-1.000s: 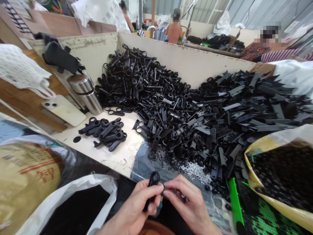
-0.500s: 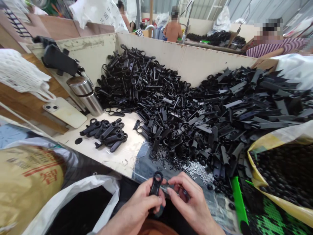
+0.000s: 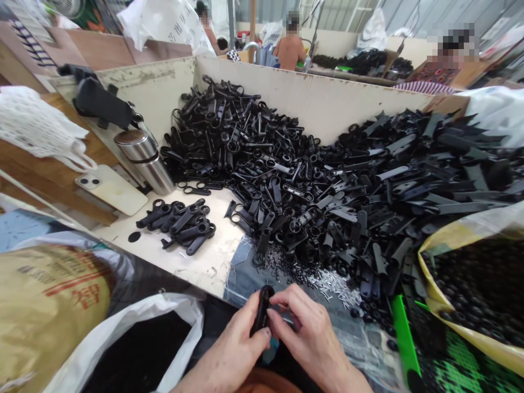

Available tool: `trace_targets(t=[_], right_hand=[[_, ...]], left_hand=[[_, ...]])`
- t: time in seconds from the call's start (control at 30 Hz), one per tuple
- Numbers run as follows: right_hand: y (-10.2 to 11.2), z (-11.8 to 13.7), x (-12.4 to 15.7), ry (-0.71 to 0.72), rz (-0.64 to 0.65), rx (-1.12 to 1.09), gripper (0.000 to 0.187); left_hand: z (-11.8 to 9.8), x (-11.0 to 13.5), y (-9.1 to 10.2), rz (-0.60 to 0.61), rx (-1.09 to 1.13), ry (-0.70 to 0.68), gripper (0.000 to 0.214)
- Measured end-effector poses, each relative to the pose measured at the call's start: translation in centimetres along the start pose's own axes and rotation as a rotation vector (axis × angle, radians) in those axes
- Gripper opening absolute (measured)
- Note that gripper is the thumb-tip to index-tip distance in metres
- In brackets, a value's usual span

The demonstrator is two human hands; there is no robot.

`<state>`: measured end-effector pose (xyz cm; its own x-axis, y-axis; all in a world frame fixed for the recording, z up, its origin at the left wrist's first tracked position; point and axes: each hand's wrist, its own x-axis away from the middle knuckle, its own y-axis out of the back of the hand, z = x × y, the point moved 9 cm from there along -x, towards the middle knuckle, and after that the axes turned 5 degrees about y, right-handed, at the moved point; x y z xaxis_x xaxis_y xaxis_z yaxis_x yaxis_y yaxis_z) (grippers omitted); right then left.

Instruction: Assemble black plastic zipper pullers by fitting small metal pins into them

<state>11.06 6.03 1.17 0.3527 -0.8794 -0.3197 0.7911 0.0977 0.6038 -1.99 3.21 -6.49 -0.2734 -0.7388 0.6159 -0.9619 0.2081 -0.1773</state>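
My left hand (image 3: 235,349) is closed around a black plastic ring-ended part (image 3: 262,308), holding it upright at the bottom centre. My right hand (image 3: 305,335) pinches against the same part from the right, fingers pressed together at its upper side. Beyond my hands lies a big heap of black plastic parts (image 3: 311,185) across the bench. A small separate group of joined black parts (image 3: 178,224) lies to the left on the white bench top (image 3: 204,262). Small metal pins (image 3: 327,284) are scattered just ahead of my right hand.
A steel flask (image 3: 145,161) and a phone (image 3: 110,188) sit at the left. A yellow sack of small black pieces (image 3: 475,289) stands at the right, a green strip (image 3: 403,338) beside it. Sacks (image 3: 49,305) lie at lower left. Other people sit behind the bench wall (image 3: 327,103).
The part in my left hand has turned edge-on and my right hand has closed in against it. The camera view shifted slightly.
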Motion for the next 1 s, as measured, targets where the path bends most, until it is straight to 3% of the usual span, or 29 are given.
trace_targets(t=[0.2,0.4,0.73,1.0], right_hand=[[-0.2,-0.3,0.4,-0.089,-0.03,-0.05,0.01],[-0.4,-0.7,0.7,-0.153,-0.096,-0.079,0.016],[-0.5,-0.2,0.8,-0.117,-0.155,-0.088,0.024],[-1.6,-2.4,1.3,-0.355,-0.044,-0.169,0.014]], left_hand=[[0.2,-0.2,0.3,-0.039,-0.049,-0.016,0.052],[-0.7,0.1,0.6,-0.135,-0.051,-0.001,0.057],[-1.4,-0.2,0.2,-0.06,-0.063,-0.032,0.049],[-0.1,-0.8,0.0,0.01,-0.059,-0.068,0.047]])
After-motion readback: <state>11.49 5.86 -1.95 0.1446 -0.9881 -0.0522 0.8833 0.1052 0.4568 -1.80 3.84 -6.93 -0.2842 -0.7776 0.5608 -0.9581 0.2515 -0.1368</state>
